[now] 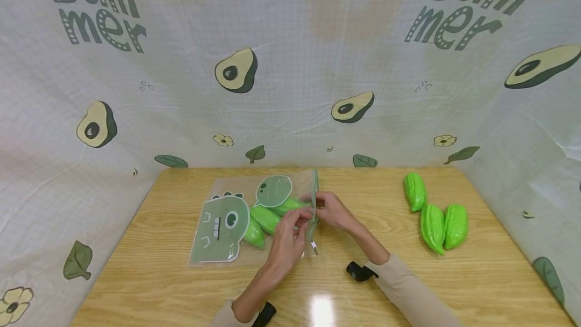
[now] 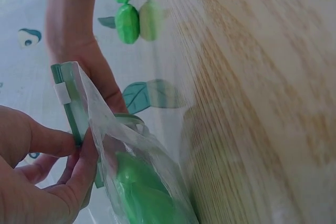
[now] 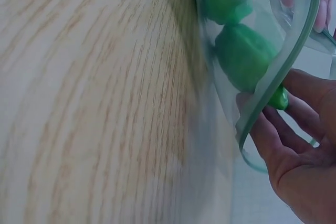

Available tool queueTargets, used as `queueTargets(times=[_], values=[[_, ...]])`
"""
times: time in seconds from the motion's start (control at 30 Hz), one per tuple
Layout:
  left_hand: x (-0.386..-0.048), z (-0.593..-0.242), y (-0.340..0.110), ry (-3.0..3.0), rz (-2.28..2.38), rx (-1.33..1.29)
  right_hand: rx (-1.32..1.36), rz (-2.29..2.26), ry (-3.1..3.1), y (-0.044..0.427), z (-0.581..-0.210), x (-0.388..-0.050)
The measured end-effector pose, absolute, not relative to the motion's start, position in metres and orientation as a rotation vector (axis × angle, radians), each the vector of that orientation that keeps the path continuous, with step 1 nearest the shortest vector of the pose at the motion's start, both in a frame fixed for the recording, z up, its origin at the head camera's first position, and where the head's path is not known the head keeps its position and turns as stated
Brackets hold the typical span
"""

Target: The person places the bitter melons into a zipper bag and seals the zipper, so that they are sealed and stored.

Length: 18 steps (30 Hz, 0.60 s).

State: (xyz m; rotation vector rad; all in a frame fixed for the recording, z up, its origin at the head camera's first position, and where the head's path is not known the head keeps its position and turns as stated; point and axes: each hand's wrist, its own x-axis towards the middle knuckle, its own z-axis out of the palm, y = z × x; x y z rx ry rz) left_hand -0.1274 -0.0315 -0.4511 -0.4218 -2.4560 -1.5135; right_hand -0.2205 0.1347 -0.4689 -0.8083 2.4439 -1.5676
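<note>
A clear zip bag [image 1: 222,236] with a green monster print lies on the table, its mouth toward the right. Several ridged green fruits [image 1: 265,219] are inside. My left hand [image 1: 285,241] pinches the bag's green zip edge between thumb and fingers, below the white slider [image 2: 62,93]. At the mouth, my right hand [image 1: 335,212] reaches in with thumb and fingers around the end of a green fruit [image 3: 244,59]. The tip of that fruit shows between the fingers; their ends are partly behind the plastic film.
Three more green fruits [image 1: 432,226] lie together on the right side of the wooden table [image 1: 363,196]. Behind the table hangs a pale cloth [image 1: 290,130] printed with avocados and leaves. Each sleeve has a black wrist camera [image 1: 360,271].
</note>
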Motion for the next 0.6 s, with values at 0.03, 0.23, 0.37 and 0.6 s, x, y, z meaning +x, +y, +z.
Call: queueTargets(times=[0.03,0.23,0.37,0.6], values=[[-0.1275,-0.4511,-0.0315,-2.458,-1.514,-0.421,-0.797,-1.568,2.441,0.1338,-0.469,-0.2206],[-0.1276,-0.4509,-0.0315,-2.47,-1.511,-0.42,-0.777,-1.561,2.44,0.1292,-0.4704,-0.2207],[-0.1275,-0.4508,-0.0314,-2.459,-1.502,-0.43,-0.776,-1.559,2.435,0.1268,-0.4705,-0.2205],[-0.1268,-0.4516,-0.0318,-2.449,-1.473,-0.455,-0.83,-1.545,2.428,0.1247,-0.473,-0.2212]])
